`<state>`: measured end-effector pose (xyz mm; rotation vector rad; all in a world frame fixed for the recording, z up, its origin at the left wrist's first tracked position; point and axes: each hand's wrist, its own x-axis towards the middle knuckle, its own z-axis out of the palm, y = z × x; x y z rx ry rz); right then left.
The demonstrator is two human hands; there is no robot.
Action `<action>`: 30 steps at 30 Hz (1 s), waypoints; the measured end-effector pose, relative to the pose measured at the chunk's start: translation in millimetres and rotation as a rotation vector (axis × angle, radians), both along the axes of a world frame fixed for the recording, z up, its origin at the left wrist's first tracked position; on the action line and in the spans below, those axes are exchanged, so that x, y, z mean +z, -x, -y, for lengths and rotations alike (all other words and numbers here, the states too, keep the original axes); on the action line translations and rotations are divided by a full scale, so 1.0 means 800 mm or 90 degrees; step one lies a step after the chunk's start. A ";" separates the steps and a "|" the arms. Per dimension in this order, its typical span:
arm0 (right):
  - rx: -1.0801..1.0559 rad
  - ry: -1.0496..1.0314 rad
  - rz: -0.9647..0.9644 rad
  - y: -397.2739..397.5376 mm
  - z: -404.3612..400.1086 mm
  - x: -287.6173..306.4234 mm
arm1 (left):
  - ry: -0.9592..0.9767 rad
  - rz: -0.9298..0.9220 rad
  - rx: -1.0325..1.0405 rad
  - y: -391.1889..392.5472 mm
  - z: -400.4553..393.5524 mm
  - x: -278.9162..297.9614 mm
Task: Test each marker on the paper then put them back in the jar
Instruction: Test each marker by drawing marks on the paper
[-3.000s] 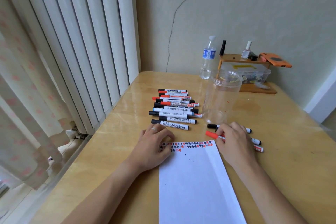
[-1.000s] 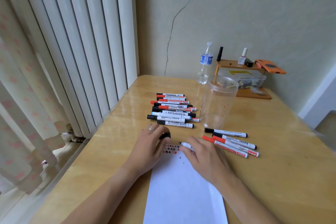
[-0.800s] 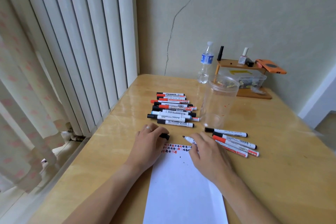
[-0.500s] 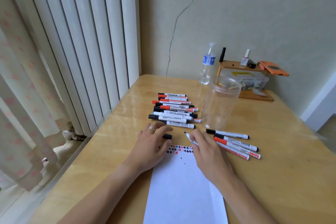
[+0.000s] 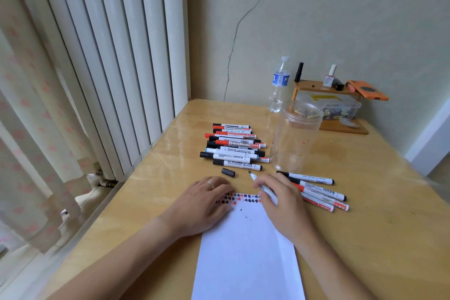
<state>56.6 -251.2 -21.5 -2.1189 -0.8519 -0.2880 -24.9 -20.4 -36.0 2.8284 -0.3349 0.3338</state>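
A white sheet of paper (image 5: pixel 246 256) lies on the wooden table, with a row of red and black marks along its top edge. My right hand (image 5: pixel 282 202) holds an uncapped black marker (image 5: pixel 263 189), tip pointing away above the paper. Its black cap (image 5: pixel 228 172) lies loose on the table. My left hand (image 5: pixel 202 202) rests flat on the paper's top left corner. A pile of several capped markers (image 5: pixel 233 147) lies behind. Several more markers (image 5: pixel 316 191) lie right of my right hand. The clear plastic jar (image 5: pixel 295 136) stands open and upright.
A water bottle (image 5: pixel 278 85) stands at the back by the wall. A small wooden shelf (image 5: pixel 326 90) with little bottles, an orange object and a clear storage box (image 5: pixel 341 107) sits at the back right. White radiator ribs and a curtain run along the left.
My left hand let go of the black cap, which now lies on the table, and settled flat on the paper. My right hand lifted the uncapped marker's tip off the marks.
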 end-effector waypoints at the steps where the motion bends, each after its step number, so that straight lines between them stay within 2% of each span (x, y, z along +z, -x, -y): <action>1: -0.001 -0.016 -0.018 0.000 0.000 0.001 | 0.019 -0.010 -0.003 0.005 -0.001 -0.003; 4: 0.013 -0.078 -0.093 0.000 -0.003 0.001 | 0.018 -0.063 -0.010 0.011 -0.001 -0.006; 11: 0.103 -0.363 -0.482 0.010 -0.008 0.021 | -0.033 -0.118 0.024 0.012 0.004 -0.003; 21: 0.029 -0.239 -0.457 0.028 -0.022 0.016 | -0.051 -0.152 0.038 0.012 0.007 0.002; 24: 0.013 -0.192 -0.415 0.028 -0.025 0.018 | -0.033 -0.143 0.040 0.012 0.006 0.000; 30: -0.061 -0.195 -0.382 0.029 -0.039 0.016 | -0.015 -0.126 0.040 0.011 0.006 -0.001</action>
